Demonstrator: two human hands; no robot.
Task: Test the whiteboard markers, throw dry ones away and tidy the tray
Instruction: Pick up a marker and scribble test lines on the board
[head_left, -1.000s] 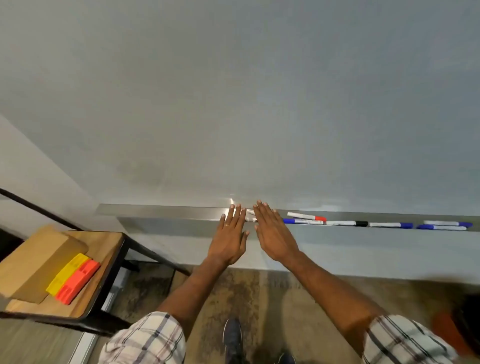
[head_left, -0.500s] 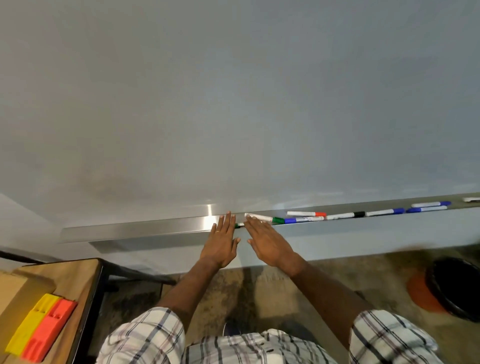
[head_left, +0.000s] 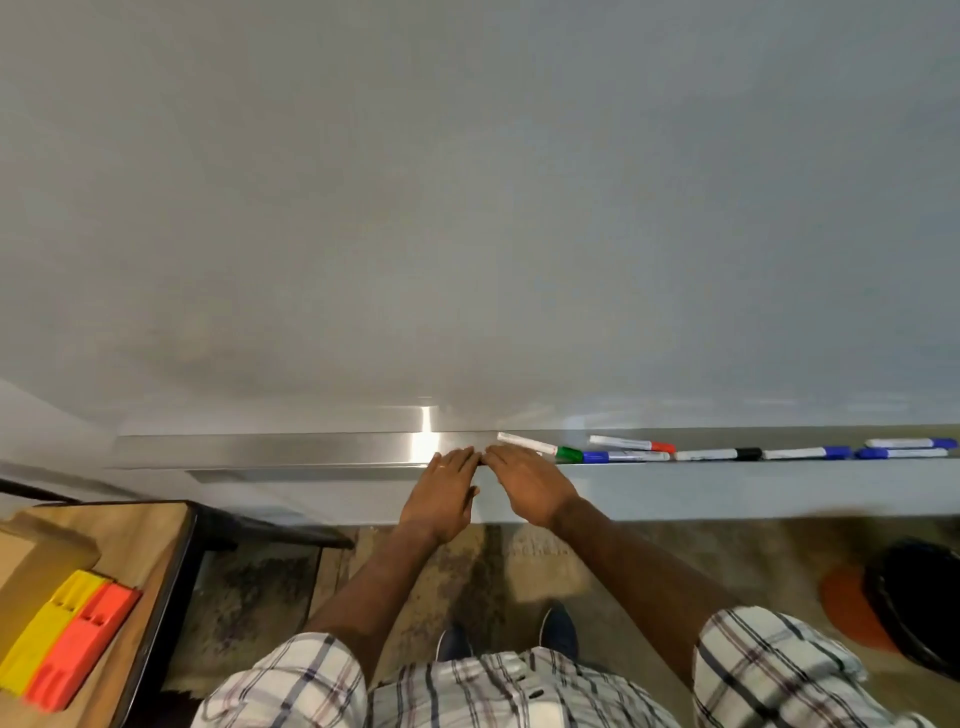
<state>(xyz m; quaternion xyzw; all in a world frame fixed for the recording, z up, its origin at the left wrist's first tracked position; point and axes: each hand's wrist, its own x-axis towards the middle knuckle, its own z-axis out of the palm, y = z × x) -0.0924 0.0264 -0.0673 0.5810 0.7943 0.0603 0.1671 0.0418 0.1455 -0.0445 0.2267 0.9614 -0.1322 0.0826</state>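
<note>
Resting side by side on the front lip of the tray (head_left: 270, 449), the left hand (head_left: 441, 493) and the right hand (head_left: 530, 488) lie flat, fingers straight and fingertips almost meeting. Neither has hold of anything. Just beyond the right hand's fingertips lies the green-capped marker (head_left: 535, 446), tilted across the channel. The others trail off on that hand's outer side: a red-capped marker (head_left: 631, 443) toward the back, a blue-capped marker (head_left: 623, 457) in front of it, then a black-capped marker (head_left: 722, 454) and, well apart, the far blue-capped markers (head_left: 909, 443). On the left hand's outer side the tray shows brushed metal with a bright glare. Each marker is a slim, rigid white plastic barrel, probably very light and smooth, so apt to roll or skid on the metal. A pinch at mid-barrel, clear of the cap, should serve. Above the fingertips rises the matte grey whiteboard (head_left: 467, 208).
</note>
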